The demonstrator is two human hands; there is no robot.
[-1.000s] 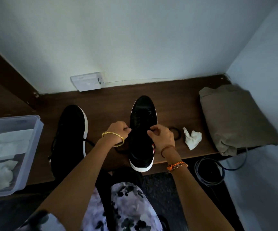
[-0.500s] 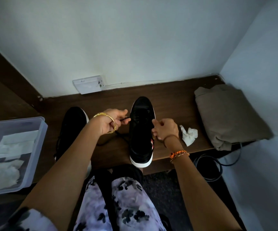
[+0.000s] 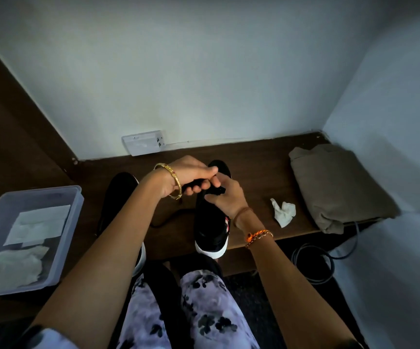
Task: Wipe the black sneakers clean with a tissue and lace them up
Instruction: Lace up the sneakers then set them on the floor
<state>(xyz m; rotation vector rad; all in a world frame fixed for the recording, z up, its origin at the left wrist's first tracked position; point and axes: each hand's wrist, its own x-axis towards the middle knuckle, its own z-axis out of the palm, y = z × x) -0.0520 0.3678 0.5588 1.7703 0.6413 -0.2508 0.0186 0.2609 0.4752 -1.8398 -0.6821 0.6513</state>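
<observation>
A black sneaker with a white sole (image 3: pixel 210 227) stands on the dark wooden shelf (image 3: pixel 259 172), toe toward the wall. Both hands meet above its front half. My left hand (image 3: pixel 188 176) curls its fingers round a black lace (image 3: pixel 197 183). My right hand (image 3: pixel 225 196) pinches the same lace close beside it. A loose stretch of lace (image 3: pixel 168 219) trails down to the shelf left of the shoe. The second black sneaker (image 3: pixel 118 195) lies further left, largely hidden by my left forearm. A crumpled white tissue (image 3: pixel 283 212) lies right of the shoe.
A clear plastic bin (image 3: pixel 27 238) with tissues sits at the left. A folded beige cloth (image 3: pixel 340 190) fills the shelf's right end. A white wall socket (image 3: pixel 143 142) is behind the shoes. Dark cables (image 3: pixel 314 263) coil on the floor below right. My knees are under the shelf edge.
Both hands rose from the sides of the shoe and came together above its front, drawing the lace up between them. The camera tilted so the shelf sits lower in view.
</observation>
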